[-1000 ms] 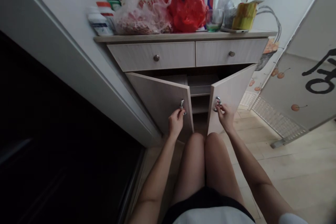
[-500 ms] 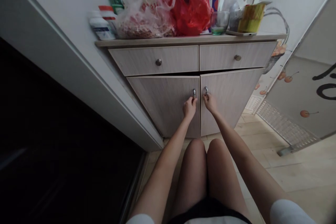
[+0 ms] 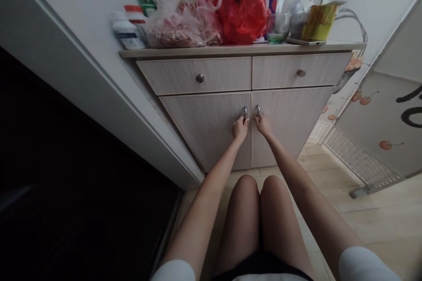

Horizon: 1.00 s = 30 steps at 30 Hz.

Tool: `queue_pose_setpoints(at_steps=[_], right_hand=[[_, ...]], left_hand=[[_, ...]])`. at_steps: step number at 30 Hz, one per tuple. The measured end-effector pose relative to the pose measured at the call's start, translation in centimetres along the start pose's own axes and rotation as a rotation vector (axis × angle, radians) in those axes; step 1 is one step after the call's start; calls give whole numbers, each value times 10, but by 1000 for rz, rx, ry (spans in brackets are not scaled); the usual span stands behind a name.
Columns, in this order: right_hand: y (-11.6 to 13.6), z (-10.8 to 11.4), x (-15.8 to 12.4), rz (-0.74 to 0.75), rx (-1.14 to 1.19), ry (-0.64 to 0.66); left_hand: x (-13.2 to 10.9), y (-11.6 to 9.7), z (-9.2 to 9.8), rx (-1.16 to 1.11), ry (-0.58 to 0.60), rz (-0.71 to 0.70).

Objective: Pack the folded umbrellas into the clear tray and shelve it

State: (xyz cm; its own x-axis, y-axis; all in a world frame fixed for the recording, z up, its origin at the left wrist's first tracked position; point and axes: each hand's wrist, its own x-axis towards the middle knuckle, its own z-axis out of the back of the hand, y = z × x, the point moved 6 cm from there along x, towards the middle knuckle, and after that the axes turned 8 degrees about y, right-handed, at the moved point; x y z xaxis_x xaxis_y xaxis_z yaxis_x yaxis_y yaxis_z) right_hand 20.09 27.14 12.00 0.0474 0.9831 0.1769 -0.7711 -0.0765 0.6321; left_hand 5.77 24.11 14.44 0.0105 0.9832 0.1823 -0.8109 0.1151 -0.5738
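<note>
A pale wood-grain cabinet has two lower doors, both flush with its front. My left hand (image 3: 240,128) pinches the metal handle (image 3: 245,111) of the left cabinet door (image 3: 204,127). On the right cabinet door (image 3: 290,118), my right hand (image 3: 263,124) grips the matching door handle (image 3: 258,109). The lower ends of both handles are hidden by my fingers. Above the doors are a left drawer (image 3: 224,74) and a right drawer (image 3: 273,71), both closed, each with a round knob.
The cabinet top (image 3: 237,50) bears a clear bag of dried food (image 3: 184,30), a red plastic bag (image 3: 244,13), a glass cup (image 3: 278,28), a yellow container (image 3: 319,24) and white bottles (image 3: 128,33). A wall stands close on the left, a printed panel (image 3: 372,127) on the right.
Both lower doors have moved inward, and the dark gap along their top edges has closed. My hands have gone slightly forward with the handles, still gripping them.
</note>
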Motion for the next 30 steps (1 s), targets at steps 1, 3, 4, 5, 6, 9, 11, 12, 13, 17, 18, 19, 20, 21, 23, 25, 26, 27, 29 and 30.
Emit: queue_pose_setpoints(at_steps=[1,3,4,5,6,9,11,12,13,17,18,19,20,21,23,25,26,27,29,30], right_hand=[[1,0,1,-10,-9,8],[1,1,2,-30,-21,18],[1,1,3,-38,-24,22],[1,1,3,-44,-25,23],[1,1,4,-45,-24,22],[0,-1,6,-29,-16,13],[-1,-3,8,-8,-6,3],[-1,-3,9,0,0,-1],[-2,-4,10,6,6,-4],[-7,-9,15,27,51,-11],[-8,-9,16,39,71,-18],[-9,-10,18,52,92,-25],[-10,-10,19,62,110,-30],[-11,-10,21,67,123,-30],[-10,-9,23,70,129,-12],[-7,-7,25,88,135,18],[-6,-6,24,102,147,34],[-4,-4,22,108,173,44],[-6,0,13,92,242,39],[-10,2,6,73,272,25]], left_hand=[[1,0,0,0,3,0],[3,0,0,-1,1,-3],[3,0,-1,-2,-1,-6],[4,0,-1,-3,-4,-9],[4,0,-1,-6,-6,-12],[7,0,-2,-15,-9,-11],[9,1,-3,-27,-12,-6],[11,2,-3,-36,-15,-3],[12,2,-4,-47,-16,-2],[17,5,-5,-114,-19,-7],[18,6,-6,-150,-23,-9],[19,7,-6,-196,-28,-9],[21,8,-7,-245,-34,-9],[22,9,-7,-293,-38,-8],[26,9,-8,-365,-39,-6],[28,10,-9,-406,-38,2],[27,11,-9,-428,-40,10],[25,12,-9,-451,-44,18],[15,18,-8,-494,-51,38],[6,23,-9,-513,-49,49]])
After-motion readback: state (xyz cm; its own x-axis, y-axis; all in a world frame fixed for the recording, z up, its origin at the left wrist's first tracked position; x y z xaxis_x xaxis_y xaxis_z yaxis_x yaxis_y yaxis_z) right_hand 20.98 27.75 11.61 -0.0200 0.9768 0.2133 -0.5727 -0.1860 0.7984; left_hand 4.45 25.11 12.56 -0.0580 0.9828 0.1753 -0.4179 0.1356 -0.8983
